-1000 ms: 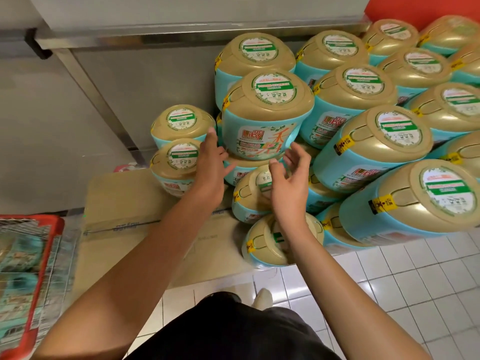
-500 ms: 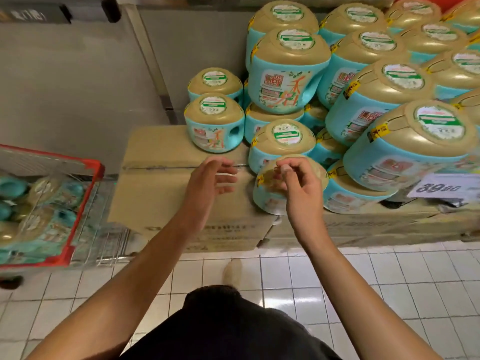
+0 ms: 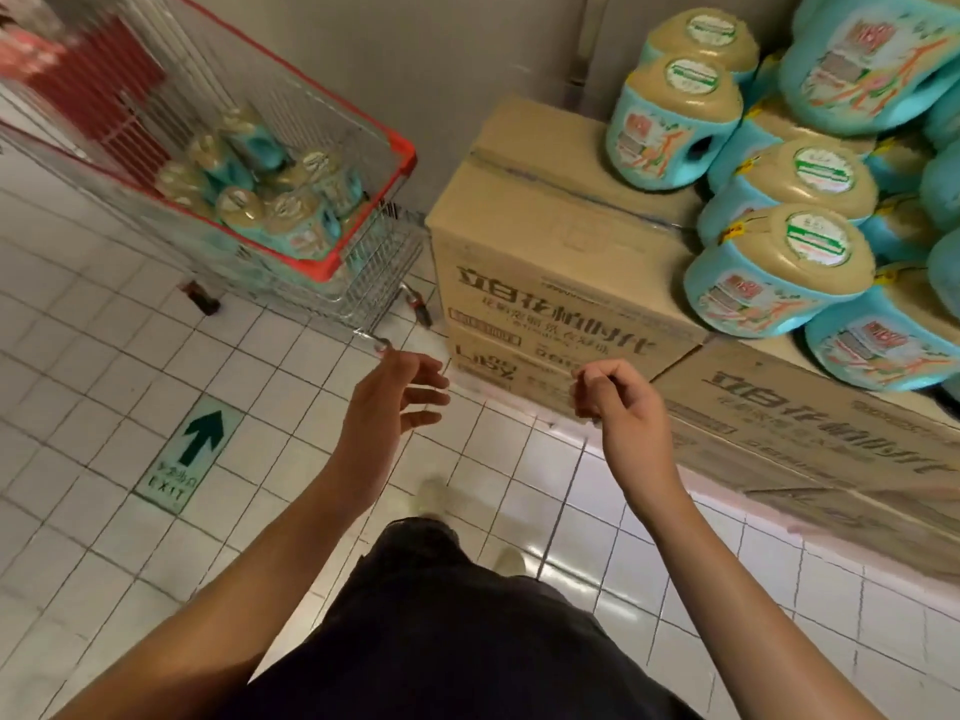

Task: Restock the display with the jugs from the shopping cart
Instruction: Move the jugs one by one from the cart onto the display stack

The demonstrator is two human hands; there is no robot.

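Both hands are now hanging clear of the display, having dropped away from the stacked jugs they were reaching toward a moment ago, and the view is swinging left so the cart is showing more fully.

White glossy floor tiles (image 3: 104, 356) with dark grout lines are filling most of the lower view, leaving open standing room between the cart and the boxes. A plain grey wall (image 3: 441, 59) is running behind both. Brown cardboard boxes (image 3: 545, 241), square-edged, taped along the top and printed with dark lettering, are serving as the display base, and part of the left box's top is lying bare.

The shopping cart (image 3: 410, 158), silver wire mesh with a red plastic rim, is standing at upper left, its near corner close to the left box. The display jugs (image 3: 779, 267) are sitting piled on the boxes at right: squat, rounded teal bodies with tan domed tops, round green-and-white stickers and a handle hole in the side. More jugs (image 3: 270, 200) of the same kind are lying jumbled in the cart, blurred.

The left hand (image 3: 395, 392) is hovering over the floor just below the cart's corner, fingers spread and relaxed, holding nothing. The right hand (image 3: 618, 402) is hovering in front of the boxes, fingers loosely curled, also holding nothing. A green exit arrow sticker (image 3: 195, 454) is lying flat on the tiles at left.
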